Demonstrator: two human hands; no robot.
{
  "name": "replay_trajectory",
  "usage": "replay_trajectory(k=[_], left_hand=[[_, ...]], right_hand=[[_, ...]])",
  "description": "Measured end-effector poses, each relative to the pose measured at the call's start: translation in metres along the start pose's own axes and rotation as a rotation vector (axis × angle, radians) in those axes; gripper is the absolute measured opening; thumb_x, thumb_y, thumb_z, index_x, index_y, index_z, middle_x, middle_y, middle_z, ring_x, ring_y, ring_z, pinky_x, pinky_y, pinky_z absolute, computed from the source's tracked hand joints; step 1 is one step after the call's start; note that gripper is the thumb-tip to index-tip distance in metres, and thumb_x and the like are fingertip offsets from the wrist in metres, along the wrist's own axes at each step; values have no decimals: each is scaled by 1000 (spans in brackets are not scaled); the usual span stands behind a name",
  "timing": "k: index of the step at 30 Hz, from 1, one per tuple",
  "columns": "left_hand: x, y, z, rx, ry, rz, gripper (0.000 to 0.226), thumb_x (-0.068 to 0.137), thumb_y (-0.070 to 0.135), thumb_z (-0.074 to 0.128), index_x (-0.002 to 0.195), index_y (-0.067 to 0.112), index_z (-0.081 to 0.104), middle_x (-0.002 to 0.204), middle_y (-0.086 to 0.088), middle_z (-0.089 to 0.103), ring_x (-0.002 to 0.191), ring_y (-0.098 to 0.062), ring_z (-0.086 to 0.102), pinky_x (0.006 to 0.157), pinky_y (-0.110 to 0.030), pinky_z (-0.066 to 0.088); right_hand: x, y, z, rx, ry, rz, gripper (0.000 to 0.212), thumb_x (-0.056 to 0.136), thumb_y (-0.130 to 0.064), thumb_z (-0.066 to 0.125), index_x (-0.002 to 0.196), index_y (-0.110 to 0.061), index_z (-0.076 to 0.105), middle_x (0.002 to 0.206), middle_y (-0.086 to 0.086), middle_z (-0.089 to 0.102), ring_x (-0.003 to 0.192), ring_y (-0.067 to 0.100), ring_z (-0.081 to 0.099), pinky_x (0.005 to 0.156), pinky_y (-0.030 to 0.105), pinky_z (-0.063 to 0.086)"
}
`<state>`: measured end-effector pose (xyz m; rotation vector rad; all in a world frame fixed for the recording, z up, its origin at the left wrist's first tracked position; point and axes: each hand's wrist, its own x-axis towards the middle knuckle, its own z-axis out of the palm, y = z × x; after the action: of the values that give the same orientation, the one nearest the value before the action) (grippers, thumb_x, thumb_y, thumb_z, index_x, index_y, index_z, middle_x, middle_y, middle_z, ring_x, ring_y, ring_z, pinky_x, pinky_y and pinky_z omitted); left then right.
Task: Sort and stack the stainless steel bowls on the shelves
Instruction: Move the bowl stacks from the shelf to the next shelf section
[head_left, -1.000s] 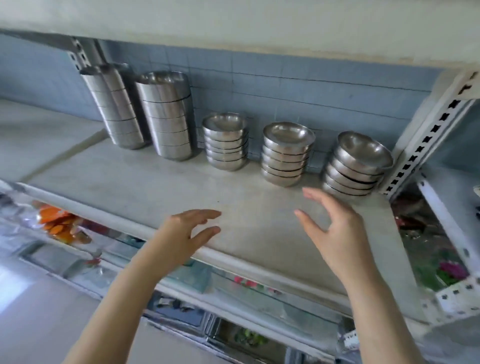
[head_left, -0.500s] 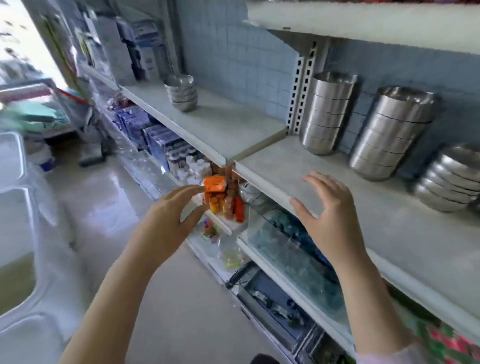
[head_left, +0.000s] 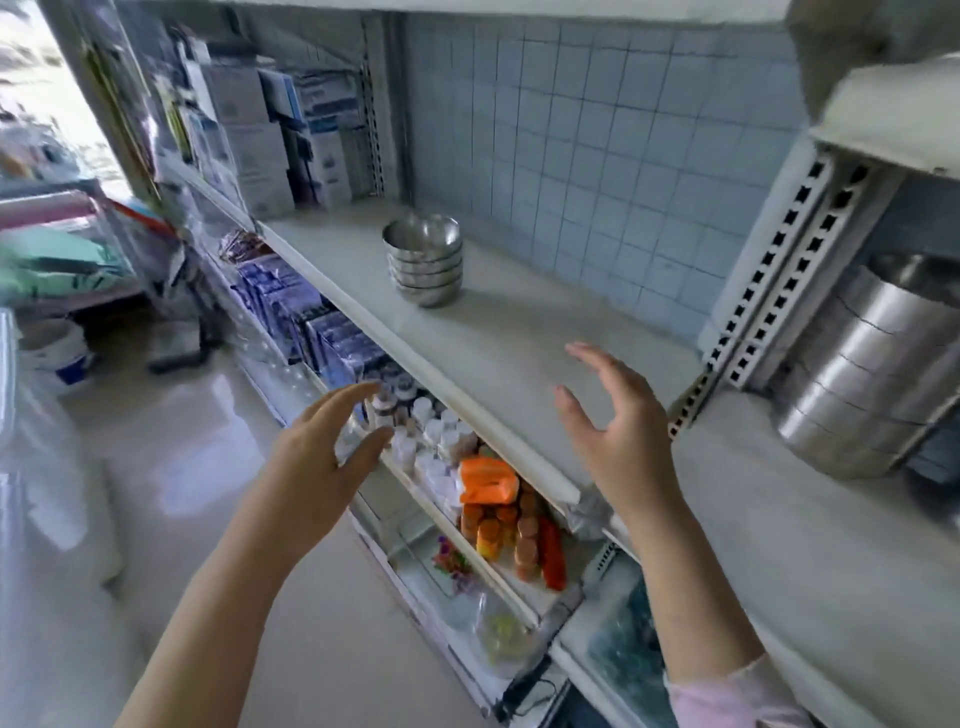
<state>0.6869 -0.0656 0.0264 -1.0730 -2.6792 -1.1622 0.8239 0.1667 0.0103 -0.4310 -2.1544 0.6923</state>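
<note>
Bowls (head_left: 423, 260) stand stacked upright, mouths up, on shelf (head_left: 519, 332); left hand (head_left: 317, 462) and right hand (head_left: 618, 436) hover released.

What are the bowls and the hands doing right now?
small bowl stack: nested upright on the shelf, untouched
tall bowl stack: nested, far right, untouched
left hand: open, holding nothing
right hand: open, holding nothing, over the shelf
</note>
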Motion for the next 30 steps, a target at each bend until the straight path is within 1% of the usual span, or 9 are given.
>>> replay_trajectory(k=[2,7,8,14,17,21,26,28,30], left_hand=[[33,-16,-6,-8,7,3,48,93,29,61,138,32,48,124,15,49,122,-16,52,87,-21,35],[86,-46,-6,-65,3,-30,52,92,31,60,142,32,44,136,4,53,126,-19,51,96,-36,47],[143,-82,-10,-107,-16,-9,55,92,31,60,143,31,42,137,4,52,127,-18,50,98,-38,47],[232,-127,22,-257,-129,57,75,86,39,64,150,31,27,150,1,40,128,-7,44,101,-26,40],[308,-155,37,-345,-290,115,91,80,48,65,153,30,14,154,2,33,126,-3,39,108,-33,40],[372,-177,56,-409,-485,190,115,60,69,59,154,29,7,158,3,24,137,-14,40,111,-41,40],[410,-193,83,-653,-669,254,102,68,67,70,151,36,19,152,18,32,130,-4,48,106,-40,46],[415,-196,91,-762,-692,231,94,70,53,77,147,37,26,147,19,40,127,-6,51,101,-41,50],[416,-196,94,-817,-682,226,87,69,37,77,144,36,33,139,20,48,125,-6,53,99,-37,52]], right_hand=[[37,-8,31,12,-24,-9,44,94,-35,57,132,-14,60,133,0,63,125,18,56,108,28,41],[89,-8,68,8,-122,42,46,92,-27,67,136,-19,56,136,-9,56,130,11,49,109,15,31],[129,-2,113,-2,-99,62,48,92,-29,67,138,-20,55,136,-13,54,131,8,48,109,13,30],[174,18,160,213,-76,330,61,91,-35,68,145,-41,39,149,-17,44,133,4,43,105,25,38],[205,21,201,296,-28,452,77,79,-51,67,148,-43,34,152,-16,40,134,6,44,96,14,37],[228,31,241,405,-17,566,92,67,-73,72,146,-49,33,155,-21,37,134,-10,41,112,24,34],[229,37,261,497,67,647,76,79,-42,77,143,-41,36,145,-18,52,131,-3,51,107,22,44],[226,37,262,495,90,658,86,73,-43,85,145,-38,39,147,-14,52,132,3,52,99,23,50],[223,34,264,486,123,666,83,73,-25,85,144,-38,42,147,-13,52,131,7,54,92,23,52]])
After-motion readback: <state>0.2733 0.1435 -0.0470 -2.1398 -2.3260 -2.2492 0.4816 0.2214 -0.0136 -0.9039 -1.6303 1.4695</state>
